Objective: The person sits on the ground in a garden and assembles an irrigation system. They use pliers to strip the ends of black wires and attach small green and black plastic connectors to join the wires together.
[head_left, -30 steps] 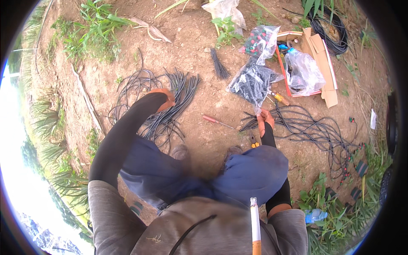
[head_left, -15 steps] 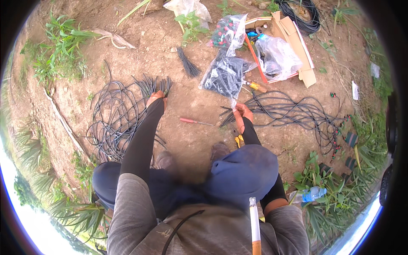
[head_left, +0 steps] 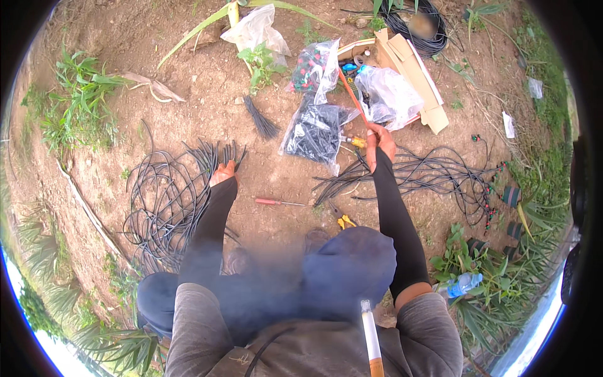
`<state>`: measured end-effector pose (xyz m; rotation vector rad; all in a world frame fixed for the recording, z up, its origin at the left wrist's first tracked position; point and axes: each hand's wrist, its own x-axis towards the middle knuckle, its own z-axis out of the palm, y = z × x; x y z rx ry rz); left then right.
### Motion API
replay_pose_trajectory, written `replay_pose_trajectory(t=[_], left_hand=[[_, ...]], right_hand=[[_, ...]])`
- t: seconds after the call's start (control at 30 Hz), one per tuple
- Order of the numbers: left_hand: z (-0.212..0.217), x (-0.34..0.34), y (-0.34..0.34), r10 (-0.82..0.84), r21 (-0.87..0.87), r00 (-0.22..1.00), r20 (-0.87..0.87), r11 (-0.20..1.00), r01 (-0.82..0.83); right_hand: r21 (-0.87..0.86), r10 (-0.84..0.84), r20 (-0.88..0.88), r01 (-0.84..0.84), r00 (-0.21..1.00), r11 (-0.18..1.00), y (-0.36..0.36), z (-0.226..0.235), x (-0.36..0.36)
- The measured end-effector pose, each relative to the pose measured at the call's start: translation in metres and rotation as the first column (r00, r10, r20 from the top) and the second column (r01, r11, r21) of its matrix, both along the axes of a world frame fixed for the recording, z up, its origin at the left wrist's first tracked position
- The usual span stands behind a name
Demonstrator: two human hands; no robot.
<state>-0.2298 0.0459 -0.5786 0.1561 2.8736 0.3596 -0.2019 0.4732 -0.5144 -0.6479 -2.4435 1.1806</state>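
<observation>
While the left hand [head_left: 223,173] curls against thin black tubes [head_left: 164,195] heaped on soil, the right hand [head_left: 381,151], fingers bent, overlaps the red-edged cardboard box [head_left: 408,60] holding a clear plastic bag [head_left: 388,94]. Whether either grips anything is unclear. Nearby, a flat transparent pouch [head_left: 317,133] contains black pieces.

Bare brown earth [head_left: 182,122] spreads underfoot here. Leafy weeds [head_left: 78,94] grow at ten o'clock, grass [head_left: 546,210] at three. White daylight [head_left: 537,333] glares at four.
</observation>
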Motion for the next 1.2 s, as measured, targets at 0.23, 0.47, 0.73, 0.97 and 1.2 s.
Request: replay_pose_trajectory(t=[0.23, 0.47, 0.73, 0.97, 1.2], left_hand=[[0.019, -0.003, 0.007, -0.002, -0.005, 0.997, -0.072, 1.0, 0.001], [0.067, -0.022, -0.048, 0.081, 0.43, 0.963, 0.257, 0.883, -0.189], [0.19, -0.036, -0.061, -0.054, 0.543, 0.875, 0.482, 0.802, -0.25], [0.28, -0.024, -0.019, -0.165, 0.731, 0.912, 0.375, 0.658, -0.182], [0.296, -0.027, 0.003, -0.252, 0.89, 0.911, 0.327, 0.407, -0.207]], right_hand=[[-0.201, -0.047, 0.401, 0.137, 0.915, 0.97, 0.058, -0.011, -0.093], [0.246, 0.037, 0.511, -0.187, 0.859, 0.951, 0.066, -0.054, -0.108], [0.322, 0.014, 0.548, -0.226, 0.837, 0.919, 0.074, -0.038, -0.103], [0.136, 0.071, 0.182, -0.096, 0.981, 0.986, 0.078, -0.029, -0.08], [-0.657, 0.258, -0.04, -0.219, 0.965, 0.721, -0.005, 0.072, -0.004]])
